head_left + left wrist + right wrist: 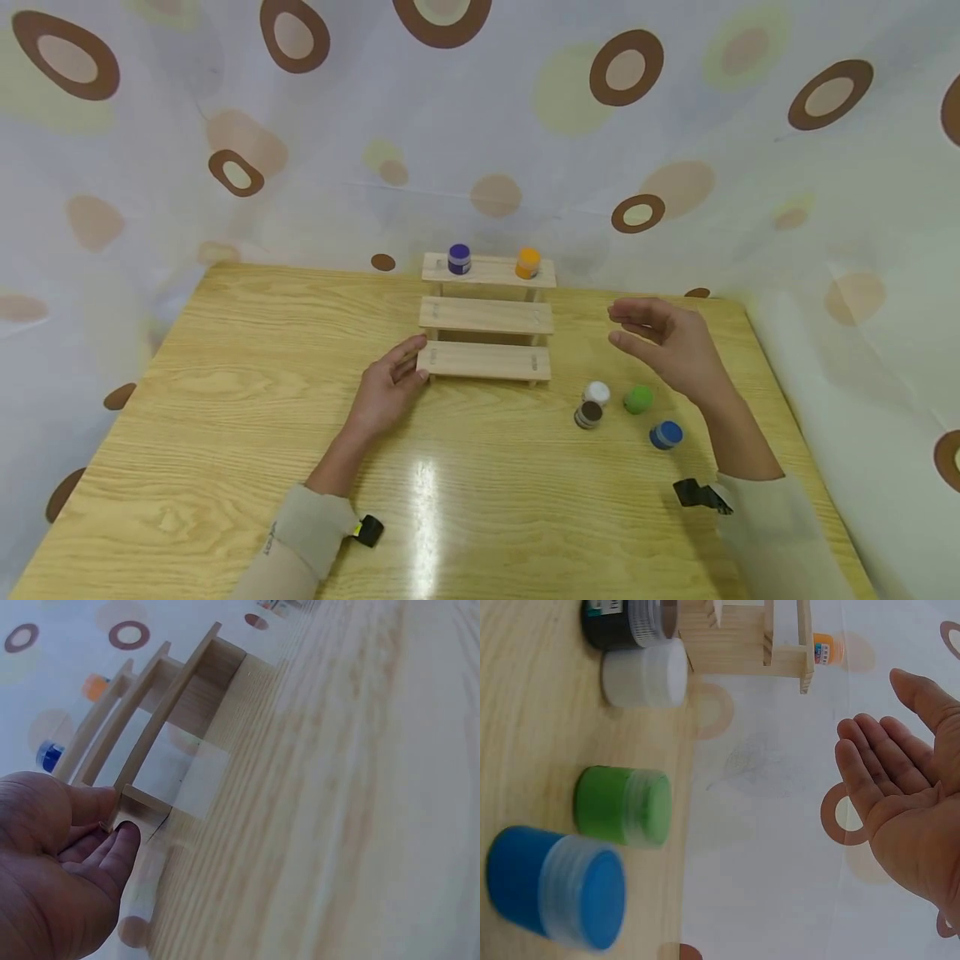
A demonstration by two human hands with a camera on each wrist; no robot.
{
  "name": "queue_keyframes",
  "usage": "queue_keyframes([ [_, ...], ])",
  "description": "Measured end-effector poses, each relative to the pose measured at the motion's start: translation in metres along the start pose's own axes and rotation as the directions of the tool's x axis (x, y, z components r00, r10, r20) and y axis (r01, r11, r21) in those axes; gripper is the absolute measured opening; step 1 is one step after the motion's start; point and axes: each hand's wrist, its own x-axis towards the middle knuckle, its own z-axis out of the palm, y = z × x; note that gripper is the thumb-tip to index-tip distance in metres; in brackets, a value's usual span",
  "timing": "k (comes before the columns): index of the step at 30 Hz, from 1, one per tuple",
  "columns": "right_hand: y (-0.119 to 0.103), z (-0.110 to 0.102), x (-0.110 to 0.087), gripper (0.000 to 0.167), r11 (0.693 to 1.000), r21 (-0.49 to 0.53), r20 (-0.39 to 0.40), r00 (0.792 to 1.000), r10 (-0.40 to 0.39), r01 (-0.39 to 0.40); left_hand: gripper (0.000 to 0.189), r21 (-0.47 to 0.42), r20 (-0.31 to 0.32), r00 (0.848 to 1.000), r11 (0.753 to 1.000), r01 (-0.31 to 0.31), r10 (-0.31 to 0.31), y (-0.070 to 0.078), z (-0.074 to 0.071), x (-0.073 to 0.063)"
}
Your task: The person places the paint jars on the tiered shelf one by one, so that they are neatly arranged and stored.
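A three-tier wooden stand point(486, 317) rises in steps toward the wall. My left hand point(384, 396) pinches the left end of its lowest step, with the thumb on one face and the fingers curled at the other in the left wrist view. On the top step are a purple paint jar point(459, 260) and an orange paint jar point(528, 263). My right hand point(675, 346) hovers right of the stand, palm bare and fingers relaxed. Nearest below it is a green jar point(638, 400), beside a blue jar point(555, 889), a white jar point(597, 393) and a black jar point(588, 415).
The wooden table point(247, 417) reaches back to a wall covering point(420, 125) patterned with brown rings. The same covering hangs close along the right side. Black straps point(367, 531) sit at both sleeve cuffs.
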Motion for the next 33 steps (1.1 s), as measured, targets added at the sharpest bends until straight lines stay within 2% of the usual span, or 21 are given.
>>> queue_keyframes([
  [9,0.024,0.002,-0.027,0.039,0.998,0.062,0.037,0.999,-0.011,0.009,0.057,0.010,-0.007,1.000,1.000,-0.004,0.004,0.000,0.000,0.001],
  [13,0.039,0.004,-0.034,0.042,0.992,0.127,0.094,0.995,-0.025,0.013,0.057,0.017,-0.009,1.000,1.000,-0.004,0.004,0.000,-0.001,0.000],
  [16,0.051,0.006,-0.037,0.044,0.992,0.127,0.145,0.989,-0.026,0.007,0.057,0.021,-0.008,1.000,1.000,-0.006,0.006,0.001,-0.001,-0.001],
  [19,0.059,0.008,-0.040,0.044,0.995,0.102,0.180,0.984,-0.020,0.001,0.057,0.017,-0.008,1.000,1.000,-0.005,0.005,0.001,-0.001,-0.002],
  [26,0.072,0.016,-0.041,0.042,1.000,-0.001,0.199,0.980,-0.020,0.020,0.057,0.028,-0.001,1.000,1.000,-0.006,0.006,-0.002,0.000,-0.003],
  [33,0.074,0.022,-0.040,0.046,0.997,-0.054,0.219,0.975,-0.044,0.057,0.056,0.058,0.004,1.000,0.998,-0.029,0.029,-0.002,0.000,-0.002],
])
